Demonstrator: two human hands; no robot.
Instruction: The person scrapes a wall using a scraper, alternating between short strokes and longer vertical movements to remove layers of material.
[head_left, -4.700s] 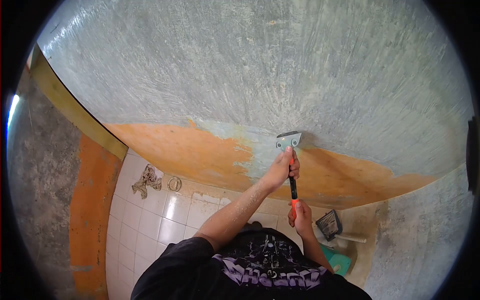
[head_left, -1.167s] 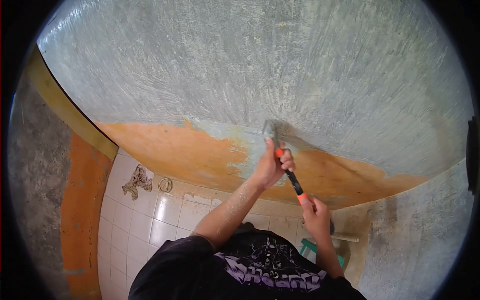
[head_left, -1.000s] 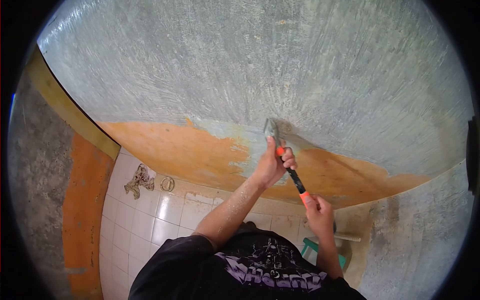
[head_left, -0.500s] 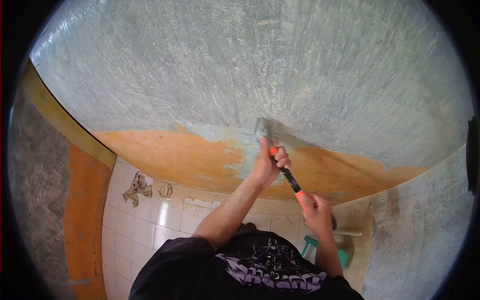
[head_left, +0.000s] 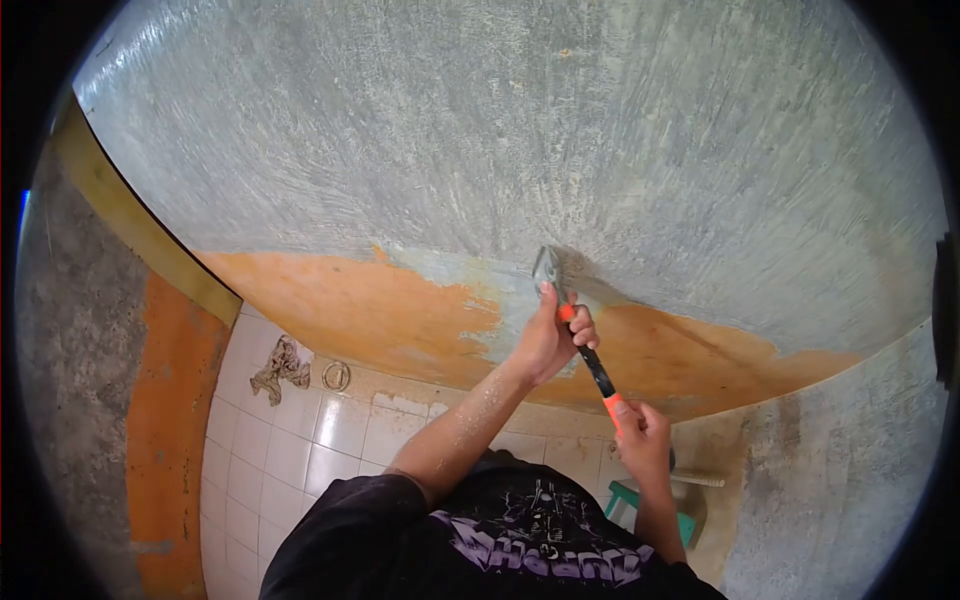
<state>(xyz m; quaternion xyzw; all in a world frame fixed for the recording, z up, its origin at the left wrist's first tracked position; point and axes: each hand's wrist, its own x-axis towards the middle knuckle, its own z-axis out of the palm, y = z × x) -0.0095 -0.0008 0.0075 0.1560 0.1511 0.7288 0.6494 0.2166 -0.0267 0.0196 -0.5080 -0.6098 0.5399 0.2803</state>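
Note:
A scraper with a grey metal head (head_left: 547, 268) and a black and orange handle (head_left: 598, 374) is held in both hands against the wall. My left hand (head_left: 553, 335) is wrapped round its upper part, just below the head, with the thumb along it. My right hand (head_left: 642, 438) grips the orange lower end. The head is at the grey scraped wall (head_left: 450, 150), by the edge of the remaining orange paint (head_left: 400, 310). Pale dust speckles my left forearm.
A crumpled cloth (head_left: 281, 371) and a ring-shaped object (head_left: 336, 376) lie on the white tiled floor (head_left: 290, 430). A green stool (head_left: 686, 526) stands at the lower right, near a pale rod (head_left: 697, 480). An orange and grey wall (head_left: 165, 420) rises at left.
Both hands and the scraper have moved slightly down and right in the view. The scraper's head shows more sharply now, and the camera view has shifted slightly.

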